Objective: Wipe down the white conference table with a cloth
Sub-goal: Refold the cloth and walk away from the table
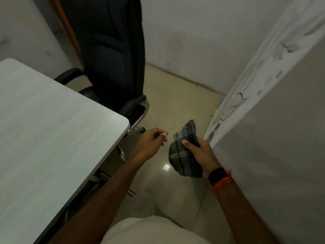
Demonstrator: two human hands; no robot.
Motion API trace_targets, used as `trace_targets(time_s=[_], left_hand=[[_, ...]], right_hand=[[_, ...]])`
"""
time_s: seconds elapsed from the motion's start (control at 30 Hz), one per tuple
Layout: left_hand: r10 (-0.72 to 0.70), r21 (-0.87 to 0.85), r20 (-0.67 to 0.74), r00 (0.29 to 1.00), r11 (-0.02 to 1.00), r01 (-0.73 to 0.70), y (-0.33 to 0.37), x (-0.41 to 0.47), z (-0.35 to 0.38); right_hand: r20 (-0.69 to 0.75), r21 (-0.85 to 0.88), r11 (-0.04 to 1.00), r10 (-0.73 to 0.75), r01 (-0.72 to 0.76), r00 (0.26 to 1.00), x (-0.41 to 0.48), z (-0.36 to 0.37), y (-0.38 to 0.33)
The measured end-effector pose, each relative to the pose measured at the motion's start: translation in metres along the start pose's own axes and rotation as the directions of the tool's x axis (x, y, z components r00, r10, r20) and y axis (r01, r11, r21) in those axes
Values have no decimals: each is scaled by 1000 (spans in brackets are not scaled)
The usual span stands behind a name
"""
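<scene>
The white conference table (45, 131) fills the left of the view, its rounded corner near the middle. A grey checked cloth (182, 155) is bunched in my right hand (200, 152), which grips it with the thumb on top, in the air over the floor and to the right of the table corner. My left hand (151, 143) hovers just off the table's corner, fingers loosely curled, holding nothing. The two hands are a short gap apart, and neither touches the table.
A dark office chair (112, 55) stands at the table's far end, its armrest (135, 106) close to the corner. A white wall or panel with marks (274, 120) runs along the right. Pale tiled floor (177, 101) lies between table and wall.
</scene>
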State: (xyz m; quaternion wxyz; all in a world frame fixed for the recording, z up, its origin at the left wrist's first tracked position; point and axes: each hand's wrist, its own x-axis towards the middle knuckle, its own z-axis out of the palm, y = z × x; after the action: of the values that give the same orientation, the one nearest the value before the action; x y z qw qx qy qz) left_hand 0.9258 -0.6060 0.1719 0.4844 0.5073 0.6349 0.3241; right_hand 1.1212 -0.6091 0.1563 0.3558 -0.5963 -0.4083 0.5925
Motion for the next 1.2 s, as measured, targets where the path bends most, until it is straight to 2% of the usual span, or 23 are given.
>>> trace_targets(time_s=[0.17, 0.47, 0.67, 0.83, 0.97, 1.2], left_hand=[[-2, -50, -62, 998, 999, -1, 23, 131, -27], [78, -19, -7, 997, 997, -78, 122, 383, -81], [96, -47, 25, 995, 994, -94, 165, 507, -91], [52, -101, -87, 995, 993, -60, 185, 634, -98], [-54, -145, -194, 980, 989, 26, 210, 733, -105], [-188, -280, -362, 913, 956, 86, 247, 868, -137]], right_hand=[[22, -37, 999, -27, 28, 999, 137, 16, -64], [-85, -2, 998, -56, 56, 995, 332, 21, -194], [-114, 39, 998, -37, 42, 993, 460, 8, -246], [0, -10, 999, -54, 54, 999, 604, 6, -289], [126, -76, 995, -50, 59, 991, 721, 3, -340], [380, -220, 965, -52, 145, 923, 890, 38, -434]])
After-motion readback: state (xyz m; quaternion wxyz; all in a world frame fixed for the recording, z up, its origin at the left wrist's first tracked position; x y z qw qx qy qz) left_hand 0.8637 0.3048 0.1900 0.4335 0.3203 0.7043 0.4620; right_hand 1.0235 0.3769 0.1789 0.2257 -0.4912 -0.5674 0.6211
